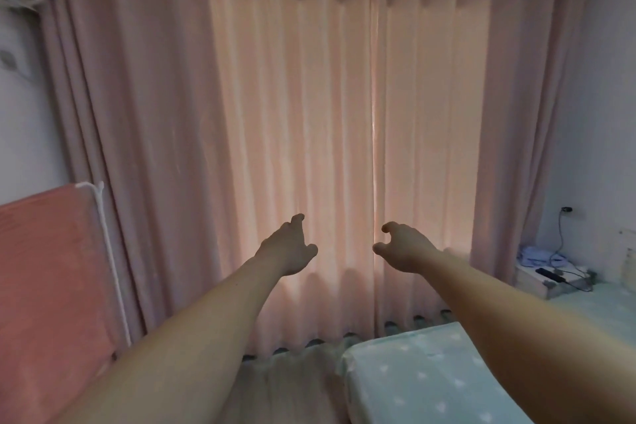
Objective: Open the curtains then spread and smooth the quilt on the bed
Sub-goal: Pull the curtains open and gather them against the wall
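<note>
Curtains [292, 113] closed, seam a bit right of centre. Your left hand [289, 246] and right hand [401, 246] flank that seam, fingers loosely curled, holding nothing, likely set to part the panels. Bed [413, 372] lower right; quilt not identifiable.

Pink curtains [292, 113] hang closed in long folds from rings at the top, their two panels meeting at a thin bright seam right of centre.
</note>
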`<control>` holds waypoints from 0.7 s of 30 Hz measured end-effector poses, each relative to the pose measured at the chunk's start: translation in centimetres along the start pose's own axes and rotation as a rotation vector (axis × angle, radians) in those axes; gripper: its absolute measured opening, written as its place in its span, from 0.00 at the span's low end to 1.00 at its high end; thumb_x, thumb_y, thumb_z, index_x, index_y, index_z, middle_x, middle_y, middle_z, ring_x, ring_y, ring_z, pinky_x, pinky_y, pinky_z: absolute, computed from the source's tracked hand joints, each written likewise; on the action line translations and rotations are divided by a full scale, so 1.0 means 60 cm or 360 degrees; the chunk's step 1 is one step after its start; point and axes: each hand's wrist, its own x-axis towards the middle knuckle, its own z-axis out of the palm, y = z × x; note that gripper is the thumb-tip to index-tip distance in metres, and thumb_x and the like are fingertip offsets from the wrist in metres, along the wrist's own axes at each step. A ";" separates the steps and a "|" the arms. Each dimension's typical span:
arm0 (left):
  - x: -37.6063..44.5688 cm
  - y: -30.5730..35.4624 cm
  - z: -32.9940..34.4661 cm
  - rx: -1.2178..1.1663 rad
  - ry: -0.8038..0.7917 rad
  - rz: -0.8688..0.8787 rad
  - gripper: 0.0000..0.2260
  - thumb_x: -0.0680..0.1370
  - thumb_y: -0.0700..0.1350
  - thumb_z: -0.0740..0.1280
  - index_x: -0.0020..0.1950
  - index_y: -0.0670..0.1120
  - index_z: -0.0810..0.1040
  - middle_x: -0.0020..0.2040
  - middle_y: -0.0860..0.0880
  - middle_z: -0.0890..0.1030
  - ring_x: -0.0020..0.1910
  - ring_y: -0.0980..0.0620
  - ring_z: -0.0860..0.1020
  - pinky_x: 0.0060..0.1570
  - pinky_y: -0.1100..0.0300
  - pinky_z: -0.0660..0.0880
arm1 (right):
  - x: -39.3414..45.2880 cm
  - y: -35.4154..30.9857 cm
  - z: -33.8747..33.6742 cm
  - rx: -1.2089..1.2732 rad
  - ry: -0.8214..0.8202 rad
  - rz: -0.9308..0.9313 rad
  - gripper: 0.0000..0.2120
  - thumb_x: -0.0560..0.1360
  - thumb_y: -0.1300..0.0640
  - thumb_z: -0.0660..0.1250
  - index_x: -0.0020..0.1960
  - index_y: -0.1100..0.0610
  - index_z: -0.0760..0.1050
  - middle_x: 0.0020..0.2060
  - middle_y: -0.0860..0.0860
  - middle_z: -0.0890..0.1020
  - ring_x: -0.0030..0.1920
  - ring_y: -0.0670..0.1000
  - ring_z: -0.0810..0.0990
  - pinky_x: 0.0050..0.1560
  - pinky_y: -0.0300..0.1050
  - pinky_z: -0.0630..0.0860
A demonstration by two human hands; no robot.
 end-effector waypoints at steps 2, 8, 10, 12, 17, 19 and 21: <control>0.089 -0.042 0.020 -0.0057 0.0017 -0.0008 0.36 0.81 0.55 0.63 0.84 0.50 0.50 0.77 0.47 0.69 0.69 0.44 0.75 0.66 0.45 0.74 | 0.086 -0.006 0.033 -0.0025 -0.0011 -0.0001 0.32 0.82 0.46 0.64 0.82 0.56 0.63 0.77 0.55 0.73 0.72 0.57 0.75 0.64 0.50 0.74; 0.321 -0.139 0.058 -0.0150 0.0004 0.0075 0.35 0.82 0.54 0.63 0.85 0.49 0.50 0.78 0.46 0.68 0.72 0.43 0.73 0.68 0.47 0.72 | 0.295 -0.018 0.109 -0.0113 -0.0011 0.0082 0.32 0.82 0.46 0.64 0.82 0.55 0.63 0.77 0.54 0.73 0.73 0.56 0.74 0.65 0.49 0.73; 0.414 -0.174 0.058 -0.0189 -0.0033 0.0103 0.36 0.82 0.54 0.63 0.85 0.48 0.50 0.78 0.45 0.68 0.72 0.43 0.72 0.69 0.47 0.71 | 0.376 -0.029 0.123 -0.0142 -0.0014 0.0131 0.31 0.82 0.45 0.64 0.82 0.55 0.63 0.77 0.53 0.73 0.73 0.56 0.75 0.66 0.49 0.74; 0.511 -0.202 0.051 -0.0196 -0.0044 0.0138 0.36 0.82 0.54 0.63 0.85 0.48 0.50 0.78 0.45 0.68 0.72 0.43 0.72 0.69 0.47 0.71 | 0.460 -0.042 0.125 -0.0169 0.0016 0.0165 0.31 0.83 0.45 0.64 0.82 0.55 0.63 0.76 0.53 0.74 0.73 0.56 0.75 0.67 0.49 0.74; 0.716 -0.247 0.068 -0.0259 -0.0066 0.0203 0.34 0.82 0.54 0.63 0.84 0.49 0.51 0.78 0.45 0.68 0.72 0.44 0.72 0.70 0.47 0.71 | 0.634 -0.051 0.171 -0.0123 0.0070 0.0236 0.30 0.82 0.44 0.65 0.81 0.54 0.66 0.75 0.52 0.76 0.72 0.55 0.76 0.68 0.49 0.74; 0.765 -0.256 0.087 -0.0245 -0.0103 0.0235 0.35 0.82 0.54 0.64 0.84 0.48 0.51 0.78 0.45 0.68 0.72 0.44 0.72 0.69 0.48 0.71 | 0.682 -0.042 0.192 -0.0120 0.0030 0.0271 0.30 0.82 0.43 0.65 0.80 0.53 0.67 0.75 0.52 0.76 0.72 0.55 0.76 0.67 0.49 0.74; 0.835 -0.272 0.111 -0.0236 -0.0118 0.0256 0.34 0.82 0.53 0.64 0.84 0.49 0.52 0.78 0.46 0.68 0.72 0.44 0.72 0.69 0.48 0.71 | 0.754 -0.030 0.216 -0.0082 0.0023 0.0321 0.29 0.81 0.43 0.65 0.80 0.53 0.68 0.74 0.52 0.77 0.71 0.55 0.77 0.66 0.48 0.74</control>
